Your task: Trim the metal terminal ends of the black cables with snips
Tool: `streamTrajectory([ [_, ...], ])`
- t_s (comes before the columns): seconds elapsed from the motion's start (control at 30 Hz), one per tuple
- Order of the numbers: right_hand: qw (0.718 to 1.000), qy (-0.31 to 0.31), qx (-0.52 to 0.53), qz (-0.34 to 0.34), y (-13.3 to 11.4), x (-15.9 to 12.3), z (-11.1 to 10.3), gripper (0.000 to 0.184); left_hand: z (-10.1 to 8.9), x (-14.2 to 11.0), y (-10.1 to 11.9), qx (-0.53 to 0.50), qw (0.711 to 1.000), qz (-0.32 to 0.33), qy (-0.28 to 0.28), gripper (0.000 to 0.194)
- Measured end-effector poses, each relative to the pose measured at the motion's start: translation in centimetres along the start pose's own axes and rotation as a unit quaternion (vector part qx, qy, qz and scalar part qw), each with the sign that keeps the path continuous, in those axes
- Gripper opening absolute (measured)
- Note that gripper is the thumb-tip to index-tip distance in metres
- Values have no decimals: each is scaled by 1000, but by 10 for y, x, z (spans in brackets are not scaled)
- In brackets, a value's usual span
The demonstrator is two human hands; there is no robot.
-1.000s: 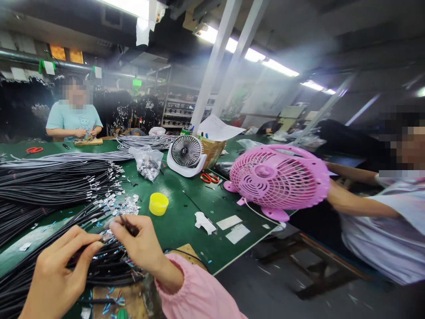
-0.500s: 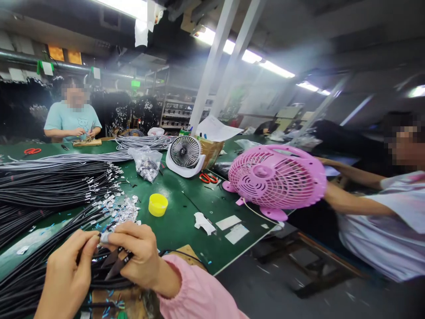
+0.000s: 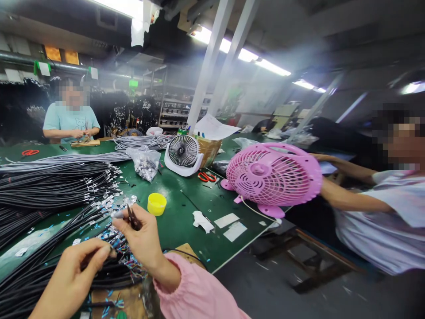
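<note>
My left hand (image 3: 75, 274) is closed in a pinch on the end of a black cable (image 3: 112, 250), low at the left over the bundle. Up and to the right of it, my right hand (image 3: 144, 241) is closed round dark pointed snips (image 3: 133, 218), their tips upward. A pale grey bit (image 3: 118, 215) shows at its fingertips; whether held or worn I cannot tell. Several black cables (image 3: 29, 283) with stripped coloured wires run beneath both hands. Past them lie foil-like scraps and a second black cable bundle (image 3: 49, 186).
A yellow tub (image 3: 156, 204) stands beyond my right hand. Farther back are a bag of small parts (image 3: 144, 164), a white fan (image 3: 183, 153), orange-handled scissors (image 3: 206, 177) and a pink fan (image 3: 272, 177). One person sits across the green table (image 3: 186, 221), another at the right.
My hands have moved apart. The right hand has risen away from the cable end, and the snips now point upward; the left hand has dropped slightly.
</note>
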State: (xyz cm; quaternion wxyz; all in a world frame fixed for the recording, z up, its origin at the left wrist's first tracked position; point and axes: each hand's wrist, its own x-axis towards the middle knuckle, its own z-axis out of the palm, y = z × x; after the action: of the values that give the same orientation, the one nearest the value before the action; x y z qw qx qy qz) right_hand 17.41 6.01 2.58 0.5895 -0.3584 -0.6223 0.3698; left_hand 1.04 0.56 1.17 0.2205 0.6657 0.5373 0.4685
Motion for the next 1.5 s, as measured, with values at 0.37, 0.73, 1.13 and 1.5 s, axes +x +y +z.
streamTrajectory([
  [0.37, 973, -58, -90, -207, 11, -11, 1, 7, -8, 1, 5, -86, 989, -42, 113, 41],
  [0.73, 965, -74, -104, -229, 6, -10, -1, 11, -3, -2, 13, -96, 985, -79, 123, 51],
  [1.13, 960, -184, 100, 187, 10, -7, -1, 32, -12, -2, 11, 47, 970, 186, 151, 19],
  [1.5, 966, -185, 12, 181, -14, -6, 5, 41, -7, -3, 17, 139, 937, 240, 211, 15],
])
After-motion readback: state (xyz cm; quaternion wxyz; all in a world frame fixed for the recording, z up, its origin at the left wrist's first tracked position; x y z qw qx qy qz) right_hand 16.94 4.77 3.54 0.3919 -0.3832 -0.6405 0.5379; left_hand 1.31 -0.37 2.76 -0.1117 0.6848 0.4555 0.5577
